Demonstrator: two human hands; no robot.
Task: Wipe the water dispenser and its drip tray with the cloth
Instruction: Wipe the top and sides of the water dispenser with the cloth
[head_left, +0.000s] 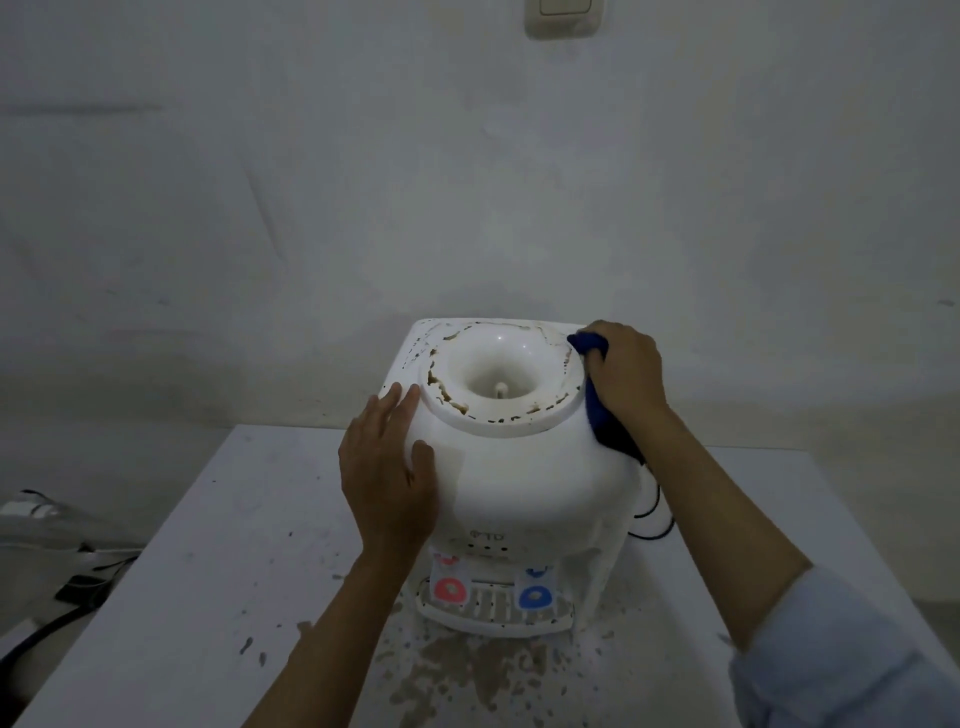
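Notably brown-crusted white water dispenser (519, 467) top

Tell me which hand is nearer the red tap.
Left. The left hand rests on the dispenser's front left, above the red tap; the right hand grips the cloth at the top's far right.

- Your water dispenser (519, 467) is smooth white plastic with a soft sheen; brown crusty stains ring its top collar.
- The cloth (597, 410) under your right hand (626, 371) is deep blue soft fabric, matt and bunched.
- The drip tray (493, 608) is white slotted plastic, smooth-looking.
- The tabletop (218, 545) is a matt white surface, speckled and blotched with dark and brownish marks.
- Your right sleeve (841, 654) is pale blue woven cloth.
- The wall (311, 182) is matt, unevenly plastered.
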